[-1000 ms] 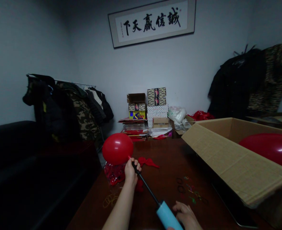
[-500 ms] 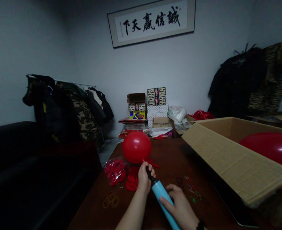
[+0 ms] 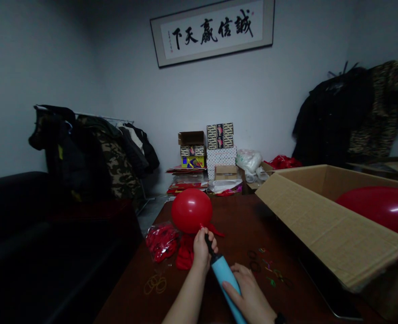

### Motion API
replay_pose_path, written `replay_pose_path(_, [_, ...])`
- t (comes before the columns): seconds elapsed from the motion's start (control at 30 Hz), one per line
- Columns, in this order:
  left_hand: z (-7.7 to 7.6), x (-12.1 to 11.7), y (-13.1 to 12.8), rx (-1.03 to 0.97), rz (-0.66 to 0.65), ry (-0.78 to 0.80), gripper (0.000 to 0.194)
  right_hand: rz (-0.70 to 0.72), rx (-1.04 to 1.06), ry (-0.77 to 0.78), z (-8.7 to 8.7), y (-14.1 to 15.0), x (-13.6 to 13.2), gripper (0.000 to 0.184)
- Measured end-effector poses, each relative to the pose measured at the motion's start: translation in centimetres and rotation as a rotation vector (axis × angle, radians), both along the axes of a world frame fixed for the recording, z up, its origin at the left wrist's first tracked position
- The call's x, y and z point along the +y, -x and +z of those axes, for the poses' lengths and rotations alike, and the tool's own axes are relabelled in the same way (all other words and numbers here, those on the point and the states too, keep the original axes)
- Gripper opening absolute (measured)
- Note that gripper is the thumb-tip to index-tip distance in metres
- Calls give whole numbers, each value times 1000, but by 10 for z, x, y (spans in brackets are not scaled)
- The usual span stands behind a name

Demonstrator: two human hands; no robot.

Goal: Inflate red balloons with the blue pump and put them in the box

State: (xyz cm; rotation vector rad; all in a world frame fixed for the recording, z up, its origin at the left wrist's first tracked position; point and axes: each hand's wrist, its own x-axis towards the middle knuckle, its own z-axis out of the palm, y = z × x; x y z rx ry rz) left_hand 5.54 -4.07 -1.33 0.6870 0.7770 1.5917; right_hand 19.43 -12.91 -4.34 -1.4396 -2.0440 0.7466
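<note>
A partly inflated red balloon [image 3: 191,210] sits at the front end of a hand balloon pump [image 3: 228,284] with a light blue barrel and black nozzle end. My left hand [image 3: 204,248] is closed around the black end and the balloon's neck. Lower right, my right hand [image 3: 249,290] grips the blue barrel, thumb across its top; the rear of the pump runs out of the frame. Beside my left hand lie flat red balloons [image 3: 184,257] and a clear bag of red balloons [image 3: 161,242], both on the brown table [image 3: 232,211].
Yellow rubber bands [image 3: 155,284] lie at the left and small coloured bands [image 3: 269,270] at the right. A large open cardboard box [image 3: 327,229] holding a big red balloon [image 3: 381,209] borders the right side, near a dark flat device [image 3: 334,288]. Stacked boxes [image 3: 221,148] stand behind.
The pump's blue barrel slid forward over its black rod, up to my left hand. My left hand and the balloon shifted right; my right hand moved forward with the barrel.
</note>
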Motion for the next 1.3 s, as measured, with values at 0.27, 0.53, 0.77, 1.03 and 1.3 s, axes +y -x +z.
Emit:
replay_pose_path(0.27, [14,13,35,-40,90,-45,23,85,-121,37,-7,-9,-11,58])
replay_pose_path(0.53, [24,16,70,-46,171,-53,19,49,-131,20,-51,-22,-21,64])
replay_pose_path(0.77, [25,15,70,-83,156,-54,18,73,-99,-19,-48,-24,-19,61])
replay_pose_path(1.03, [29,13,59,-106,122,-81,22,96,-9,-23,-33,-18,-22,55])
replay_pose_path(1.3, [23,0,12,-59,-11,-60,28,52,110,-16,15,-7,-8,47])
